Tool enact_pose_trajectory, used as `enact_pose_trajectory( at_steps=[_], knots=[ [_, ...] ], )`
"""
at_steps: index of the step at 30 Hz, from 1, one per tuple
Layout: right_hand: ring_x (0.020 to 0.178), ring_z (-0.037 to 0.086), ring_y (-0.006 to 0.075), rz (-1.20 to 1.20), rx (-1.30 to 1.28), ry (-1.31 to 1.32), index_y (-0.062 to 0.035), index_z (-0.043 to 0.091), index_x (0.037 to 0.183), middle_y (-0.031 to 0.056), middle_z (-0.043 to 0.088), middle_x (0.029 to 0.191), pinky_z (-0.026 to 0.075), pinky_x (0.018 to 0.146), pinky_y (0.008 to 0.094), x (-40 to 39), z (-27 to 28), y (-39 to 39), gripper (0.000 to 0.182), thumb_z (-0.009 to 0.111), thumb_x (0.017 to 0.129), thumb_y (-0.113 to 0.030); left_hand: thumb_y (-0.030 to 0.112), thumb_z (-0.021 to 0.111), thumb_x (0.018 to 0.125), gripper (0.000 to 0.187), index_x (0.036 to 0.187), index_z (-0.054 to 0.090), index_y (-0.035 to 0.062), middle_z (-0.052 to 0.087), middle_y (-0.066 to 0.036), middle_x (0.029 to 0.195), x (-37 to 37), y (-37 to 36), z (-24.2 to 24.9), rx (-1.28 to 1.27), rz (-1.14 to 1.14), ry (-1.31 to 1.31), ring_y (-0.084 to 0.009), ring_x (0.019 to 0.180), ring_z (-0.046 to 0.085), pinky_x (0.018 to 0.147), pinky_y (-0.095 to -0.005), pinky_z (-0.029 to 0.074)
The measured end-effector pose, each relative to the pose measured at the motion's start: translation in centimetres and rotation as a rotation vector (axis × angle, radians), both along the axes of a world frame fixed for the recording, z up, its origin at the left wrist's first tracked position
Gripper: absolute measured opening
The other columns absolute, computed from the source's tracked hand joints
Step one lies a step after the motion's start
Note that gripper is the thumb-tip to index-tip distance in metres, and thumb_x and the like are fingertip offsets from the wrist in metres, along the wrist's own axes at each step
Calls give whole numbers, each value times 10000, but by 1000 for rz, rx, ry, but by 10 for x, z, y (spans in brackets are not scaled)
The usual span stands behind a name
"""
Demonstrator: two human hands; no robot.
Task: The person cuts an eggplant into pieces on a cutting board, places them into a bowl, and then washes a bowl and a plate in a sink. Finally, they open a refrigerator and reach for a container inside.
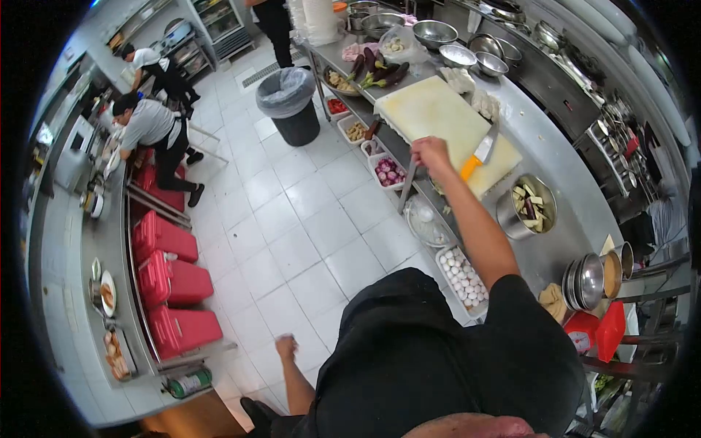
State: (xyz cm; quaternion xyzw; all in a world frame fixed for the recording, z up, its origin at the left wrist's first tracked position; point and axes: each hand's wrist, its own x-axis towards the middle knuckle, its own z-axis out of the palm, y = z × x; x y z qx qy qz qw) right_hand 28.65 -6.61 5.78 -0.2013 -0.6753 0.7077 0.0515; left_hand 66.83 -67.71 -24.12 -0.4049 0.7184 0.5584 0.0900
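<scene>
My right hand (431, 153) is at the near edge of the white cutting board (431, 109), fingers curled; whatever they hold, if anything, is hidden. A knife (478, 155) with an orange handle lies on the board beside my right forearm. To the right stands a metal pot (515, 219) with cut eggplant pieces (531, 204) inside. Whole eggplants (380, 71) lie past the board's far end. My left hand (286, 347) hangs low at my left side, away from the counter. Its fingers are blurred, and I see nothing in it.
Below the counter sit a tray of eggs (461, 277) and a tub of purple onions (388, 172). A lined bin (288, 109) stands on the tiled floor. Red containers (175, 277) line the left counter, where a person (150, 128) leans. Stacked bowls (584, 281) are at right.
</scene>
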Motion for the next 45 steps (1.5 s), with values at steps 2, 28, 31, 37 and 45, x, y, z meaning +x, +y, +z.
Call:
enact_pose_trajectory(
  at_steps=[2, 28, 31, 37, 45],
  knots=[
    [490, 573, 153, -134, 14, 63, 3, 651, 728, 82, 623, 627, 468, 442, 294, -45, 1, 49, 41, 653, 740, -36, 117, 597, 879, 119, 858, 624, 3, 618, -73, 689, -117, -19, 44, -26, -2, 149, -158, 525, 574, 434, -291, 435],
    [656, 672, 257, -798, 397, -340, 30, 671, 761, 163, 676, 767, 536, 523, 405, -467, -96, 448, 138, 660, 719, -101, 157, 670, 855, 186, 949, 626, 4, 645, -80, 757, -412, 142, 100, -126, -84, -409, -188, 598, 635, 506, -315, 481],
    [717, 698, 298, -704, 739, -402, 52, 682, 796, 201, 684, 785, 554, 630, 401, -461, -81, 438, 219, 646, 729, -154, 161, 675, 853, 175, 928, 632, 9, 645, -75, 744, -446, 155, 103, -134, -133, -381, -175, 599, 629, 512, -305, 480],
    [533, 576, 200, -429, 1092, -221, -24, 585, 708, 73, 569, 651, 470, 464, 342, -431, -87, 575, 106, 650, 727, -105, 130, 684, 828, 163, 912, 653, -6, 665, -89, 747, -471, 173, 111, -130, -204, -368, -176, 588, 627, 511, -301, 487],
    [878, 701, 319, -1154, 517, -378, 73, 695, 943, 194, 705, 940, 582, 724, 406, -405, -67, 570, 346, 694, 713, -185, 145, 716, 786, 218, 898, 682, -39, 692, -124, 722, -440, 145, 101, -289, -355, -481, -181, 594, 666, 523, -327, 528]
  ],
)
